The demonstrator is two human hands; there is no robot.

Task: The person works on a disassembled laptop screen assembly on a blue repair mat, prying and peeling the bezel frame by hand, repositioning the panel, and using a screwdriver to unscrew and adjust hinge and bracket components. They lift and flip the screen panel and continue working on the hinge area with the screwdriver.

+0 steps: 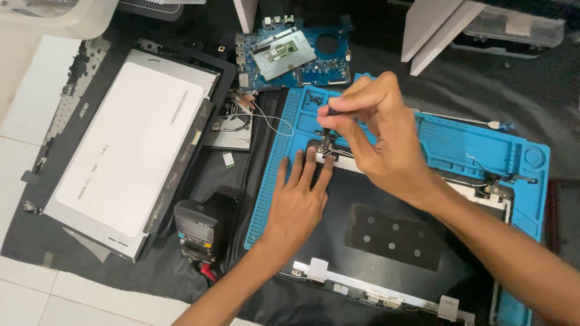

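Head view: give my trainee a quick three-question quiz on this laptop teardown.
1. True or false: the left hand presses flat on the black laptop lid.
2. What do the right hand fingers pinch? A) a screwdriver B) a white cable C) the multimeter
3. Which thing lies left of the blue mat: the screen panel or the blue circuit board?

Key: 1 true; 2 A, its tip at the metal hinge; 3 the screen panel.
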